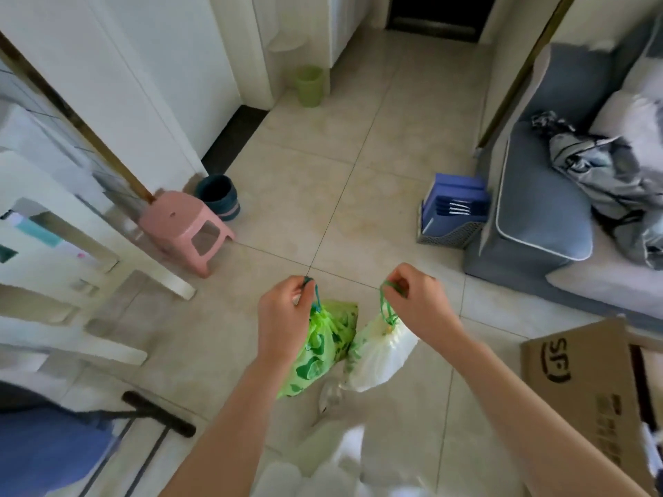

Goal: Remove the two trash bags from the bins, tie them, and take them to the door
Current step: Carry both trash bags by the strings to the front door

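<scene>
Green drawstrings carry both loads at this point. Left hand (285, 310) is closed around the cord of the green patterned bag (319, 353); right hand (418, 299) is closed around the cord loop of the white bag (380, 356). Both bags hang clear of the tiled floor (341, 209), mouths cinched shut, and they touch each other at the lower sides.

Bins: a pale green bin (309, 86) stands against the white wall further down the hallway, and a dark teal bin (219, 195) sits just beside the pink stool (186, 227). Neither shows a liner from here, though the view into them is poor.

Step in hand, as I judge it: removal and tying are done, and this is the carry to the door. A dark doorway (434, 16) shows at the top of the view, at the far end of the hallway; I take that as the likely destination but cannot confirm it is the door meant.

Next move calls for walking straight ahead down the open strip of floor, keeping both cords pinched. Obstacles to keep off: the stool and teal bin on the left, the purple file rack (454, 213) and grey sofa (545, 195) on the right, a cardboard box (588, 382) close by the right arm. Something pale and blurred lies on the floor below the bags; I cannot identify it.

Risk noted: thin cords could slip through the fingers if the bags swing.
</scene>
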`<state>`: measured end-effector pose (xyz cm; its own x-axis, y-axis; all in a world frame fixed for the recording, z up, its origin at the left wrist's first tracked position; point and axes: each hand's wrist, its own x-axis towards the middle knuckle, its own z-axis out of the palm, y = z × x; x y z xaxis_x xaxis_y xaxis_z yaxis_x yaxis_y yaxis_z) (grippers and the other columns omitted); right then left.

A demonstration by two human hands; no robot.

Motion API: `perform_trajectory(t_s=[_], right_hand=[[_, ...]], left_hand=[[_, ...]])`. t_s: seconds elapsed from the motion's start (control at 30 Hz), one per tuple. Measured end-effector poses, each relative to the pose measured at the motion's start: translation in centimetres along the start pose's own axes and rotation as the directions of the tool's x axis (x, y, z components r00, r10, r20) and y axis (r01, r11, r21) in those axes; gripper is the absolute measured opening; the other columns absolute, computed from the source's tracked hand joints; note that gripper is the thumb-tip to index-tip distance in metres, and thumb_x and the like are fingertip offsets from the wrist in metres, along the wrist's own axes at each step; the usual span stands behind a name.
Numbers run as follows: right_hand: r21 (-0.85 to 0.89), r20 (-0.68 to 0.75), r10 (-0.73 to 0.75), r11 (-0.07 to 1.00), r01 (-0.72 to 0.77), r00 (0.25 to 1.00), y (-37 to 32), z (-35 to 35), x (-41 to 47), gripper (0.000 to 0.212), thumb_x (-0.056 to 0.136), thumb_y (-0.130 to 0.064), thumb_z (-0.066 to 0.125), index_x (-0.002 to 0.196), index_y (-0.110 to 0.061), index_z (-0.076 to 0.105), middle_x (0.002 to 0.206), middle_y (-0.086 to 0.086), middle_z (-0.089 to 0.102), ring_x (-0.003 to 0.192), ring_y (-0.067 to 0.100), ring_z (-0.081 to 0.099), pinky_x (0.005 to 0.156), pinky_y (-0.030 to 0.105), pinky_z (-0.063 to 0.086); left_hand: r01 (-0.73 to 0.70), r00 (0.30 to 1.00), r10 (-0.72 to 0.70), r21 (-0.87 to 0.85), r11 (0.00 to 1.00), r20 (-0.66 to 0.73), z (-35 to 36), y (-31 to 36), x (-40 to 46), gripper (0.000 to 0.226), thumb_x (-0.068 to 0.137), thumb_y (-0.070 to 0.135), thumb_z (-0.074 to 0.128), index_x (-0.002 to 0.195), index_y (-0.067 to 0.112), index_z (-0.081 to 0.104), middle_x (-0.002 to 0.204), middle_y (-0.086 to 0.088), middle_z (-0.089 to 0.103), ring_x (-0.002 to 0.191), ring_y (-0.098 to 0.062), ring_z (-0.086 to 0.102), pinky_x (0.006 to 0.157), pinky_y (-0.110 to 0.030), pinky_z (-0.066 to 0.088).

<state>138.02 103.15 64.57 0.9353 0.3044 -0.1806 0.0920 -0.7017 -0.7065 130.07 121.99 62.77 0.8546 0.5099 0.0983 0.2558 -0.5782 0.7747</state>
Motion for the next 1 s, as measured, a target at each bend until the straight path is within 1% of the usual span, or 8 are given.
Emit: perform_trajectory(t_s=[0.07, 0.2, 0.33, 0.5, 0.67, 0.83, 0.9, 1.0], right_hand=[[0.003, -0.042, 0.020, 1.000, -0.020, 0.999, -0.1, -1.5, 4.2, 0.006, 0.085, -0.014, 0.059, 0.080, -0.010, 0.060, 0.072, 0.002, 0.063, 0.064, 0.013, 0.053, 0.059, 0.027, 0.042], [-0.028, -0.098, 0.037, 0.999, -0.040, 0.994, -0.3, -4.5, 12.2, 0.005, 0.084, -0.015, 0.063, 0.080, -0.014, 0.062, 0.073, 0.001, 0.064, 0.069, 0.017, 0.055, 0.060, 0.009, 0.039], [-0.028, -0.117, 0.065, 0.997, -0.068, 0.991, 0.0, -7.3, 20.1, 0.010, 0.086, -0.016, 0.062, 0.088, -0.007, 0.066, 0.081, 0.008, 0.069, 0.078, 0.024, 0.061, 0.072, 0.032, 0.047], [0.017, -0.102, 0.095, 0.995, -0.094, 0.990, 1.3, -10.2, 31.1, 0.009, 0.087, -0.017, 0.061, 0.088, -0.009, 0.066, 0.079, 0.001, 0.068, 0.079, 0.019, 0.062, 0.066, 0.024, 0.043], [0.050, -0.076, 0.093, 0.995, -0.090, 0.993, 1.4, -14.0, 41.9, 0.008, 0.087, -0.017, 0.061, 0.088, -0.011, 0.066, 0.080, 0.001, 0.068, 0.077, 0.019, 0.061, 0.065, 0.025, 0.042], [0.029, -0.078, 0.092, 0.996, -0.090, 0.993, 1.1, -17.7, 52.6, 0.005, 0.088, -0.018, 0.060, 0.084, -0.017, 0.063, 0.069, -0.004, 0.062, 0.065, 0.011, 0.053, 0.054, 0.008, 0.035], [0.042, -0.087, 0.093, 0.995, -0.089, 0.992, 1.0, -18.9, 57.0, 0.006, 0.088, -0.018, 0.060, 0.083, -0.017, 0.063, 0.064, -0.009, 0.059, 0.061, 0.009, 0.052, 0.053, 0.008, 0.036], [0.037, -0.115, 0.099, 0.995, -0.095, 0.989, 1.1, -20.4, 63.7, 0.006, 0.087, -0.015, 0.060, 0.085, -0.012, 0.064, 0.067, 0.000, 0.062, 0.062, 0.015, 0.051, 0.054, 0.005, 0.038]], left_hand=[[-0.027, 0.999, 0.027, 0.000, 1.000, 0.044, 1.5, 1.1, 4.6, 0.014, 0.090, 0.015, 0.061, 0.085, 0.008, 0.071, 0.077, 0.000, 0.073, 0.072, -0.005, 0.063, 0.065, 0.001, 0.040], [-0.064, 0.992, 0.067, -0.029, 0.998, 0.103, 4.8, 3.3, 13.3, 0.015, 0.090, 0.016, 0.061, 0.082, 0.008, 0.070, 0.073, -0.001, 0.071, 0.064, 0.002, 0.058, 0.063, 0.000, 0.040], [-0.126, 0.985, 0.128, -0.024, 0.992, 0.119, 8.3, 5.2, 21.3, 0.017, 0.090, 0.015, 0.061, 0.077, 0.007, 0.069, 0.068, -0.003, 0.070, 0.061, -0.003, 0.059, 0.060, -0.003, 0.040], [-0.129, 0.986, 0.131, -0.025, 0.991, 0.099, 13.2, 7.2, 31.4, 0.019, 0.090, 0.015, 0.060, 0.075, 0.007, 0.068, 0.064, -0.007, 0.069, 0.060, -0.014, 0.063, 0.061, -0.018, 0.046], [0.020, 0.997, -0.016, -0.056, 0.998, 0.080, 17.7, 9.7, 41.6, 0.021, 0.092, 0.020, 0.057, 0.076, 0.008, 0.064, 0.062, -0.006, 0.067, 0.063, -0.015, 0.061, 0.058, -0.030, 0.048], [0.125, 0.988, -0.110, -0.140, 0.982, 0.107, 21.6, 12.0, 51.7, 0.027, 0.094, 0.028, 0.052, 0.078, 0.009, 0.063, 0.073, 0.000, 0.071, 0.070, -0.010, 0.066, 0.067, -0.028, 0.048], [0.121, 0.988, -0.104, -0.155, 0.980, 0.114, 23.2, 12.7, 55.9, 0.027, 0.094, 0.028, 0.052, 0.080, 0.009, 0.064, 0.075, 0.001, 0.072, 0.073, -0.008, 0.066, 0.068, -0.023, 0.048], [0.117, 0.988, -0.097, -0.175, 0.978, 0.117, 26.0, 13.3, 62.4, 0.026, 0.094, 0.027, 0.053, 0.078, 0.010, 0.064, 0.072, -0.001, 0.069, 0.067, -0.006, 0.062, 0.062, -0.012, 0.043]])
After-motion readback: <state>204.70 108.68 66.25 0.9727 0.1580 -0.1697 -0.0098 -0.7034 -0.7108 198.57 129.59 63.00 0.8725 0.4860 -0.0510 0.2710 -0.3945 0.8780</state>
